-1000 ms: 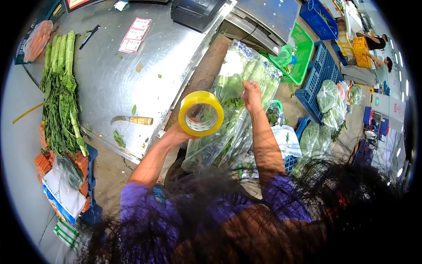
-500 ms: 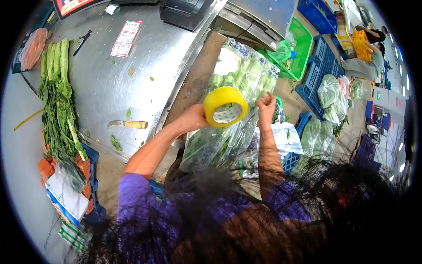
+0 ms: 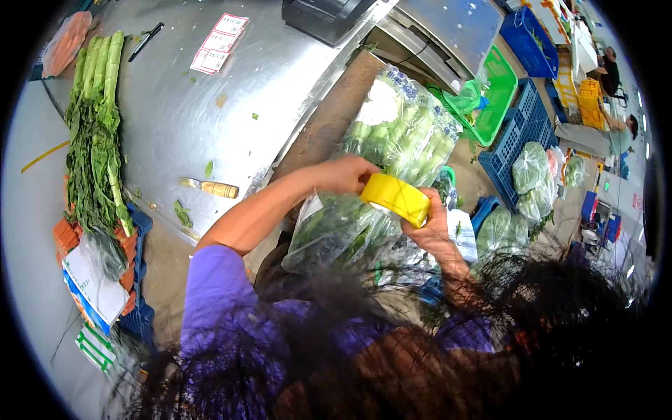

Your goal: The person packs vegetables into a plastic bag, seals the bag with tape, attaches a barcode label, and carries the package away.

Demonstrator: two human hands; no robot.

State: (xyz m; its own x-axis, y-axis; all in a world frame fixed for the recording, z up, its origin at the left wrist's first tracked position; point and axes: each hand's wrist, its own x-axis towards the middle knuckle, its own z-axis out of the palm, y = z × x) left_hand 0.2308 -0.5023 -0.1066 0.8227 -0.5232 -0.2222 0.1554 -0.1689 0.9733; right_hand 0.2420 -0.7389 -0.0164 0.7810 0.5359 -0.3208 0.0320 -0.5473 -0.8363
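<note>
A roll of yellow tape (image 3: 397,199) is held edge-up over a clear plastic bag (image 3: 413,133) packed with thick pale-green stalks and leaves. My right hand (image 3: 432,227) grips the roll's right side, thumb and fingers round it. At the left end of the roll my left hand (image 3: 350,175) is closed, fingertips curled down against the roll and the bag; what they pinch is hidden. The bag lies slantwise below both hands, stalk ends at the far side and dark leaves (image 3: 336,231) toward my body.
A metal table (image 3: 231,119) on the left carries a wooden-handled knife (image 3: 218,189), price labels (image 3: 219,43), a black pen (image 3: 145,42) and leafy stalks (image 3: 101,119). Green (image 3: 498,98) and blue crates (image 3: 514,126) stand right, beside bagged vegetables (image 3: 532,171). People work at the far right.
My right hand has come in from the right and taken hold of the tape roll. The roll has turned edge-up and moved right and down. My left hand has shifted to its left end.
</note>
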